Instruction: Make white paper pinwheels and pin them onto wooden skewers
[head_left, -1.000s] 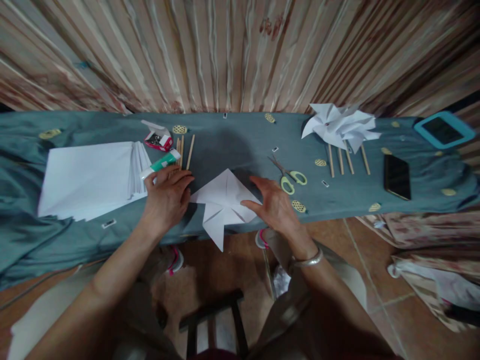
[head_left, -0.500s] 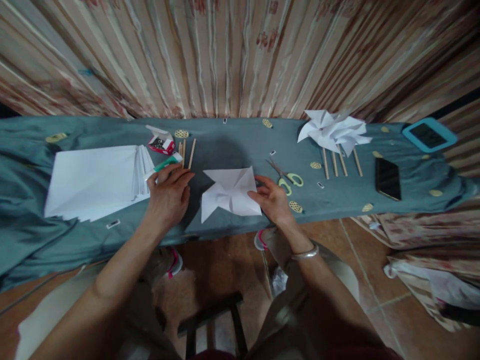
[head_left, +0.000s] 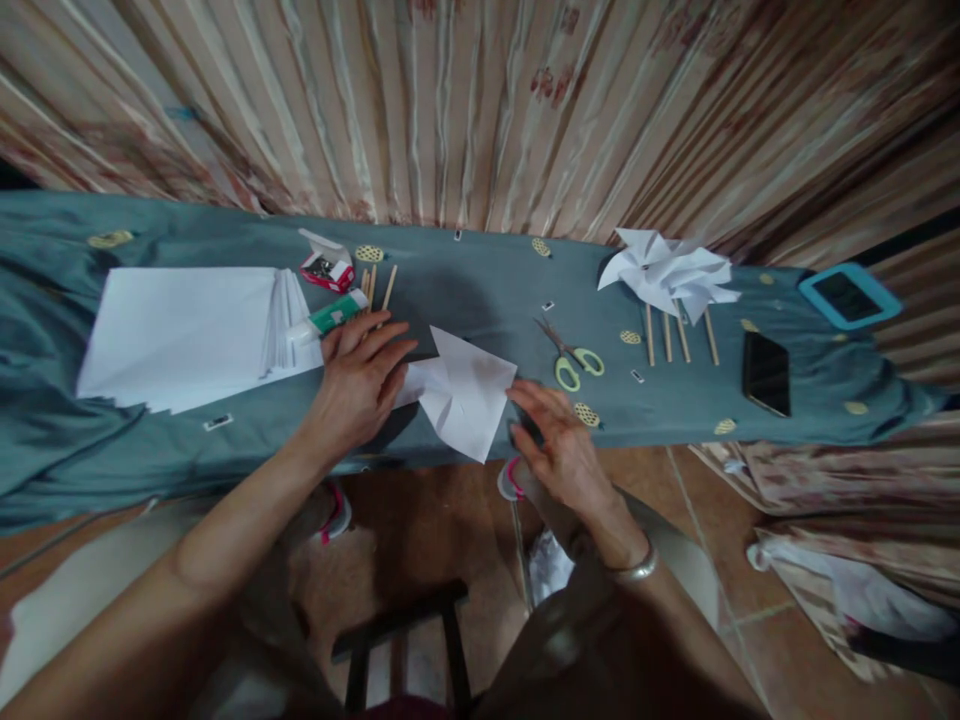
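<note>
A folded white paper sheet (head_left: 465, 395) lies near the front edge of a table draped in grey-blue cloth (head_left: 487, 290). My left hand (head_left: 360, 380) lies flat beside it, fingers stretched out and touching the sheet's left corner. My right hand (head_left: 559, 445) hovers at the sheet's right corner with its fingers spread and nothing in them. A green-and-white glue tube (head_left: 330, 315) and several wooden sticks (head_left: 379, 290) lie just behind my left hand.
A stack of white paper (head_left: 187, 335) sits at the left, a small red box (head_left: 326, 268) behind it. Green-handled scissors (head_left: 574, 360), finished paper pinwheels (head_left: 667, 272) with sticks, a black phone (head_left: 766, 373) and a blue-cased tablet (head_left: 847, 296) lie to the right. A dark stool (head_left: 405, 640) stands below.
The paper has been turned round on the cloth. My right hand let go of its right edge and drew back toward me; my left hand reached right onto the sheet's corner.
</note>
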